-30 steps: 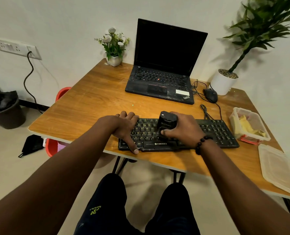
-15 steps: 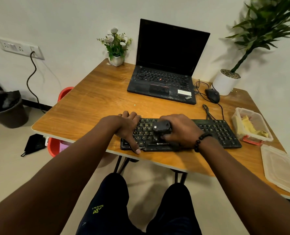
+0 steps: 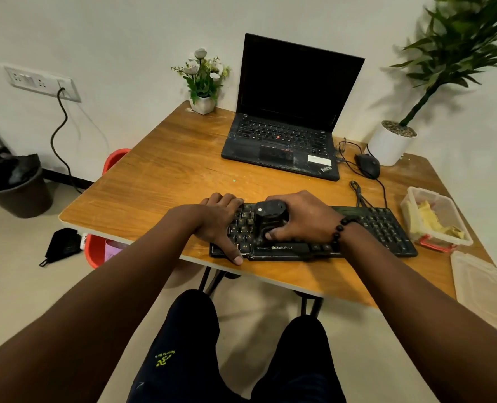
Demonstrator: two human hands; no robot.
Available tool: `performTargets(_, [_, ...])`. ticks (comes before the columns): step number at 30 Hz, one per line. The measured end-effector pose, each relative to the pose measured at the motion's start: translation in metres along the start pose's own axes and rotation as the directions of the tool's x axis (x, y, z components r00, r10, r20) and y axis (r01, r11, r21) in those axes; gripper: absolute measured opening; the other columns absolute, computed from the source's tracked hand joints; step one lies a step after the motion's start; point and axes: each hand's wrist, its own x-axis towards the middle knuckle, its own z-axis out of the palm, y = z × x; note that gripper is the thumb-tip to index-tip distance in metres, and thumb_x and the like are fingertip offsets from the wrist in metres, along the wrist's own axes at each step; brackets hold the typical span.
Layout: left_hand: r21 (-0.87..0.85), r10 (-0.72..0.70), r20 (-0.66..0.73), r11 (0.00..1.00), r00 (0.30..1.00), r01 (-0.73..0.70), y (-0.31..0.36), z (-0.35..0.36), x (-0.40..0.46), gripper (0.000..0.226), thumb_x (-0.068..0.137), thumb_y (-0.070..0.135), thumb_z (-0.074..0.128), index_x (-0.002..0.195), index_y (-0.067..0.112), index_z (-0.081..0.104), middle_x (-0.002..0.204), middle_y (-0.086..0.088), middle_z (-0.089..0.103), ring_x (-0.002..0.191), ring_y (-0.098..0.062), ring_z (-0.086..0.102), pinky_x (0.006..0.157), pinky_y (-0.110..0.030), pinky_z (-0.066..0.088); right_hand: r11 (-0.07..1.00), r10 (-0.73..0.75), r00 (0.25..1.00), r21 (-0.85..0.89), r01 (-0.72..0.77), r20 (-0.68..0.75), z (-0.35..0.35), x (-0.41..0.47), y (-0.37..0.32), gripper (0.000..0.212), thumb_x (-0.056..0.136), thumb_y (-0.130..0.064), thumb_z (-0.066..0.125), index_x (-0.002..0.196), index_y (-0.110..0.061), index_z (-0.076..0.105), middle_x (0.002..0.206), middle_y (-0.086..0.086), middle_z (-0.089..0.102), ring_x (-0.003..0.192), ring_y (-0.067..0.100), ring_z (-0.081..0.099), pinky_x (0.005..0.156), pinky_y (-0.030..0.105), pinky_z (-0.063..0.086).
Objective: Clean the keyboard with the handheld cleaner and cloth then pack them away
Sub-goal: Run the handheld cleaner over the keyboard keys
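Both of your hands are sitting on the keyboard right now, which is lying along the near edge of the wooden counter. Your right hand is wrapping its grip around the black handheld cleaner, fingers curled over it and thumb tucked under, and the cleaner is standing upright on the keys toward the left-middle of the board. Your left hand is lying flat on the left end of the keyboard, grip released, fingers straight and thumb reaching down to the near edge. Off to the right, a clear container is holding the yellow cloth, with its lid lying near it on the counter. Farther back, a laptop is sitting open, and a mouse is resting just right of it.
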Motion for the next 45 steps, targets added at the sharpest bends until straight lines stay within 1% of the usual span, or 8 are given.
performTargets(5, [-0.069, 0.017, -0.032, 0.997, 0.999, -0.019, 0.001, 0.000, -0.009, 0.150, 0.056, 0.073, 0.081, 0.156, 0.016, -0.015, 0.165, -0.002, -0.009, 0.151, -0.031, -0.003, 0.123, -0.053, 0.010, 0.992, 0.066, 0.953, -0.080, -0.094, -0.297, -0.002, 0.003, 0.007, 0.040, 0.077, -0.029, 0.077, 0.113, -0.023, 0.060, 0.105, -0.004, 0.067, 0.097, 0.015, 0.060, 0.075, 0.029, 0.050])
performTargets(8, [-0.172, 0.050, -0.033, 0.984, 0.998, -0.055, -0.010, 0.007, -0.014, 0.153, 0.054, 0.070, 0.084, 0.155, 0.018, -0.019, 0.164, 0.002, -0.017, 0.151, -0.030, -0.012, 0.123, -0.055, 0.008, 0.998, 0.023, 0.991, 0.053, -0.017, -0.128, 0.004, -0.002, 0.001, 0.041, 0.076, -0.026, 0.078, 0.113, -0.023, 0.061, 0.105, -0.006, 0.067, 0.095, 0.010, 0.059, 0.079, 0.029, 0.052])
performTargets(12, [-0.297, 0.060, -0.102, 0.951, 0.993, -0.088, -0.019, 0.018, -0.022, 0.149, 0.057, 0.062, 0.087, 0.156, 0.020, -0.016, 0.163, 0.003, -0.009, 0.151, -0.027, -0.005, 0.123, -0.053, 0.012, 0.963, 0.002, 0.982, -0.265, -0.054, -0.191, 0.013, 0.004, 0.001, 0.039, 0.079, -0.034, 0.073, 0.114, -0.025, 0.059, 0.104, -0.006, 0.066, 0.099, 0.014, 0.058, 0.083, 0.029, 0.049])
performTargets(16, [-0.369, 0.082, -0.091, 0.923, 0.993, -0.109, -0.025, 0.024, -0.022, 0.161, 0.043, 0.075, 0.084, 0.155, 0.026, -0.020, 0.162, 0.008, -0.013, 0.151, -0.026, -0.008, 0.123, -0.053, 0.009, 0.998, 0.038, 0.992, 0.063, -0.031, -0.116, 0.008, 0.003, 0.000, 0.039, 0.077, -0.029, 0.076, 0.112, -0.024, 0.060, 0.102, -0.006, 0.067, 0.094, 0.011, 0.060, 0.077, 0.026, 0.051])
performTargets(21, [-0.405, 0.093, -0.080, 0.907, 0.992, -0.117, -0.033, 0.025, -0.023, 0.159, 0.047, 0.066, 0.089, 0.155, 0.027, -0.021, 0.164, 0.007, -0.014, 0.151, -0.025, -0.009, 0.123, -0.053, 0.006, 0.933, -0.007, 0.969, -0.349, -0.082, -0.248, 0.008, 0.006, 0.004, 0.040, 0.080, -0.039, 0.071, 0.116, -0.027, 0.057, 0.104, -0.006, 0.065, 0.099, 0.015, 0.053, 0.086, 0.029, 0.040])
performTargets(25, [-0.389, 0.092, -0.063, 0.915, 0.994, -0.109, -0.035, 0.024, -0.020, 0.156, 0.053, 0.056, 0.092, 0.154, 0.029, -0.024, 0.163, 0.010, -0.015, 0.151, -0.023, -0.012, 0.123, -0.055, 0.006, 1.000, 0.016, 0.993, -0.018, -0.018, -0.121, 0.009, 0.004, -0.001, 0.038, 0.077, -0.034, 0.075, 0.110, -0.026, 0.060, 0.097, -0.007, 0.064, 0.093, 0.013, 0.056, 0.078, 0.028, 0.048])
performTargets(30, [-0.377, 0.078, -0.079, 0.921, 0.994, -0.102, -0.035, 0.027, -0.018, 0.156, 0.053, 0.058, 0.092, 0.154, 0.028, -0.023, 0.163, 0.010, -0.013, 0.151, -0.023, -0.009, 0.123, -0.054, 0.008, 0.939, 0.006, 0.973, -0.335, -0.085, -0.230, 0.006, 0.012, 0.000, 0.045, 0.079, -0.044, 0.071, 0.118, -0.029, 0.056, 0.101, -0.004, 0.060, 0.096, 0.015, 0.049, 0.084, 0.029, 0.037])
performTargets(45, [-0.347, 0.063, -0.128, 0.932, 0.990, -0.104, -0.030, 0.029, -0.018, 0.154, 0.055, 0.061, 0.088, 0.154, 0.023, -0.024, 0.163, 0.006, -0.008, 0.150, -0.021, -0.004, 0.123, -0.047, 0.008, 0.995, 0.091, 0.964, -0.005, -0.095, -0.249, 0.035, 0.002, -0.023, 0.043, 0.073, -0.038, 0.075, 0.110, -0.023, 0.059, 0.096, -0.004, 0.067, 0.088, 0.015, 0.061, 0.073, 0.036, 0.055])
